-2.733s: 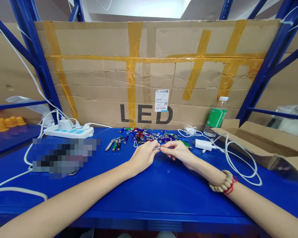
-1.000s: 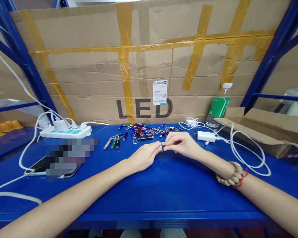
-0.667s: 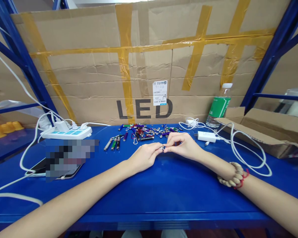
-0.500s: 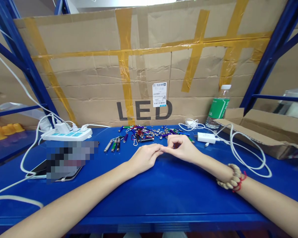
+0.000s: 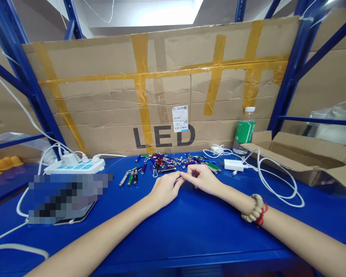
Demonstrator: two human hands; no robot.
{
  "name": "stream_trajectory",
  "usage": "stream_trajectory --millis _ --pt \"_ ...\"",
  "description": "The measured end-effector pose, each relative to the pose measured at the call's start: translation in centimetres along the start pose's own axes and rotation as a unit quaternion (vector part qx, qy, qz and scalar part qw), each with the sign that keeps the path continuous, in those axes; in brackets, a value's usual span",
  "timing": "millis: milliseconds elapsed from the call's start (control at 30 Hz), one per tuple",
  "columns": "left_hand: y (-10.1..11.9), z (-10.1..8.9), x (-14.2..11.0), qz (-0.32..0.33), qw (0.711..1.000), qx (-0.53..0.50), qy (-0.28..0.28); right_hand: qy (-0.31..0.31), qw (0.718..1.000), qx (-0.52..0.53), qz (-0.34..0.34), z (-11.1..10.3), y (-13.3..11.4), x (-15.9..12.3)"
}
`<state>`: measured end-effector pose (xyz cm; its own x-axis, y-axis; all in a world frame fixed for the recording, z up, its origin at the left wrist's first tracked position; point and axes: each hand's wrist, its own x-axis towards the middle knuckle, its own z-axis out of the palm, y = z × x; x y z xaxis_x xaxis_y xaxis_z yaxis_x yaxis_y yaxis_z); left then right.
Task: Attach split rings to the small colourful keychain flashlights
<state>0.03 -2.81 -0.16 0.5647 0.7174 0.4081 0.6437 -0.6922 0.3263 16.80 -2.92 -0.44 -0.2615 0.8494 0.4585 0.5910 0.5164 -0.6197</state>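
My left hand [image 5: 165, 189] is closed, thumb and fingers pinched on what looks like a small silver keychain flashlight, now almost wholly hidden by the fingers. My right hand [image 5: 203, 179] meets it fingertip to fingertip, thumb and index finger closed at the flashlight's end. Just behind both hands lies a loose pile of small coloured metal flashlights [image 5: 163, 161], mixed with carabiner clips and little silvery round parts. Left of the pile, a silver flashlight [image 5: 123, 179], a green one [image 5: 130, 179] and a black one [image 5: 135, 177] lie side by side.
A white power strip [image 5: 75, 167] and a phone [image 5: 77, 215], partly blurred out, are at left. On the right are a white charger [image 5: 233, 165] with looped cable [image 5: 291, 188], a green-labelled bottle [image 5: 244, 131] and an open carton [image 5: 300, 169]. Cardboard [image 5: 109, 107] backs the blue shelf.
The view has tilted up since a second ago. My hands stay together; the silver-and-dark end seen between the fingertips earlier is now covered, and my right fingers have shifted on it.
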Motion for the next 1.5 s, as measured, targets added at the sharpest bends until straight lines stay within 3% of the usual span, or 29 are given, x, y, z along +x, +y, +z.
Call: stream_trajectory --millis 267,367,733,1067,1500 --pt "0.31 -0.34 -0.14 -0.014 0.999 0.025 -0.020 -0.044 0.996 0.075 0.031 -0.12 -0.01 0.12" --pt "0.36 -0.39 -0.12 -0.017 0.999 0.026 -0.031 -0.040 0.994 0.099 0.014 -0.11 -0.30 0.17" --pt "0.54 -0.61 -0.21 -0.020 0.998 0.027 -0.048 -0.041 0.997 0.063 -0.027 -0.07 -0.19 0.13" --pt "0.66 -0.53 -0.26 -0.048 0.997 0.049 -0.035 -0.016 0.996 -0.045 -0.070 -0.57 -0.42 0.04" --pt "0.61 -0.54 -0.31 -0.042 0.998 0.044 -0.031 0.013 0.995 -0.067 -0.071 -0.63 -0.44 0.10"
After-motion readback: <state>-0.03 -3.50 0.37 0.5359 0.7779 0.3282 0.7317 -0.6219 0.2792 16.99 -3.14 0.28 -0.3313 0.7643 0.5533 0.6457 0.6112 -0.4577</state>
